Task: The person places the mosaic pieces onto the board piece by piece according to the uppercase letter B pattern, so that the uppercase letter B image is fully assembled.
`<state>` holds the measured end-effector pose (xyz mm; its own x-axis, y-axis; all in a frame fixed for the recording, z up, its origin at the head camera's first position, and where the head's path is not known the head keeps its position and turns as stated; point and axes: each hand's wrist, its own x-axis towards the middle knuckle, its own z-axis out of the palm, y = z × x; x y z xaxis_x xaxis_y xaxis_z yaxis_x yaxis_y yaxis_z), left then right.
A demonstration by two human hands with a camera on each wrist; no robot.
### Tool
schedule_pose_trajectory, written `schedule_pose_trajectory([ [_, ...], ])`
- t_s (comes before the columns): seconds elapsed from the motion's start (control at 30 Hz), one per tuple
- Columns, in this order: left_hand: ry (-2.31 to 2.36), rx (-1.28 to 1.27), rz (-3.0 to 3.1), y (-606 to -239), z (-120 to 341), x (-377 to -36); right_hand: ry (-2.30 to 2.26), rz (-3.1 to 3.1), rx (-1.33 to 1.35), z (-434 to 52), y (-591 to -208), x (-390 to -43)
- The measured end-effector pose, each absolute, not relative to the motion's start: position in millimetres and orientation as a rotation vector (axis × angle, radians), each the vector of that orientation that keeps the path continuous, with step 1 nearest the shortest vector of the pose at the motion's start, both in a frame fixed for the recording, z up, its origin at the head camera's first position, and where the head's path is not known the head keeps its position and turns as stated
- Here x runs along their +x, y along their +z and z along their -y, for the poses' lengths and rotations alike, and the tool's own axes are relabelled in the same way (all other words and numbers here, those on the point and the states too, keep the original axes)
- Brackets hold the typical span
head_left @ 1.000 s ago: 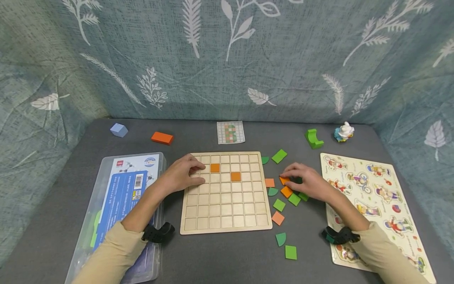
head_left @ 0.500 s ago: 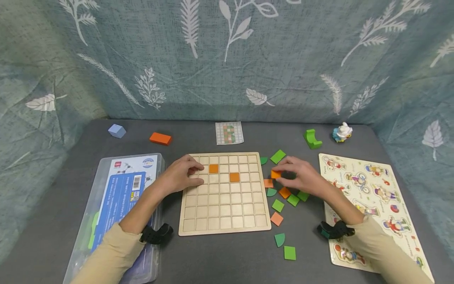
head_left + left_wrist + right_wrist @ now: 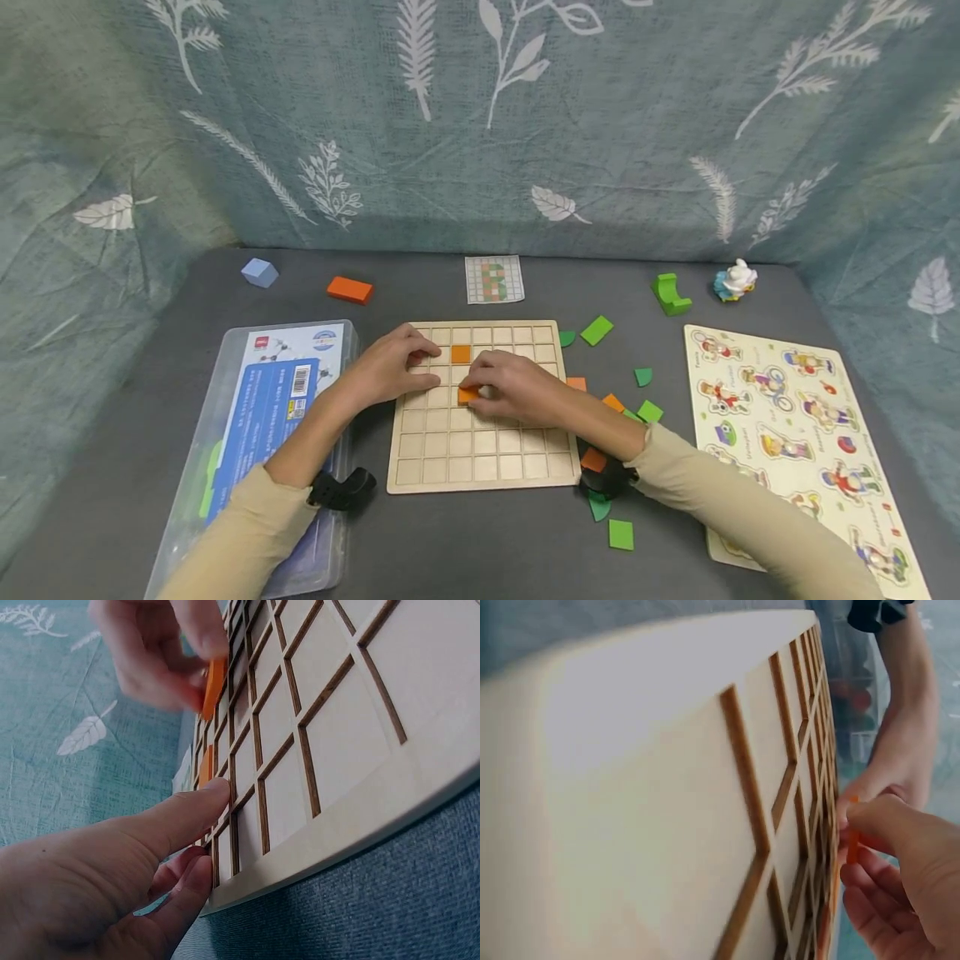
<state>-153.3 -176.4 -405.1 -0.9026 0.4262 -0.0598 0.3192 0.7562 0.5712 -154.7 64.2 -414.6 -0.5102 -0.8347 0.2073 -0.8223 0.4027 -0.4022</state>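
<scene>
A wooden grid board (image 3: 480, 450) lies in the middle of the grey table. One orange square tile (image 3: 461, 354) sits in a cell near its top, also seen as the set tile (image 3: 205, 766). My left hand (image 3: 417, 363) rests flat on the board's left edge, thumb (image 3: 187, 817) touching the wood (image 3: 337, 735). My right hand (image 3: 474, 392) reaches over the board and pinches another orange tile (image 3: 468, 395), held on edge just above a cell (image 3: 214, 686) (image 3: 851, 844). The cells under the right hand are hidden.
Loose green tiles (image 3: 597, 330) and orange tiles (image 3: 576, 383) lie right of the board. A pattern card (image 3: 493, 279) lies behind it. A plastic box (image 3: 270, 400) stands left, a picture puzzle (image 3: 787, 417) right. A blue block (image 3: 259, 272), orange block (image 3: 349, 289), green block (image 3: 670, 294) and figurine (image 3: 735, 280) line the back.
My right hand picked an orange tile from the loose pile and carried it left over the board, lowering it toward a cell. The left hand stayed put.
</scene>
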Motion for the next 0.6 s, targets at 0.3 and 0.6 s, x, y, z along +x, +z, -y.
schedule_pose_trajectory([
  [0.3, 0.835, 0.587, -2.762, -403, 172, -156, -0.701, -2.616, -1.603, -57, -420, -157],
  [0.6, 0.862, 0.561, -2.747, -404, 174, -152, -0.660, -2.614, -1.621, -51, -423, -157],
])
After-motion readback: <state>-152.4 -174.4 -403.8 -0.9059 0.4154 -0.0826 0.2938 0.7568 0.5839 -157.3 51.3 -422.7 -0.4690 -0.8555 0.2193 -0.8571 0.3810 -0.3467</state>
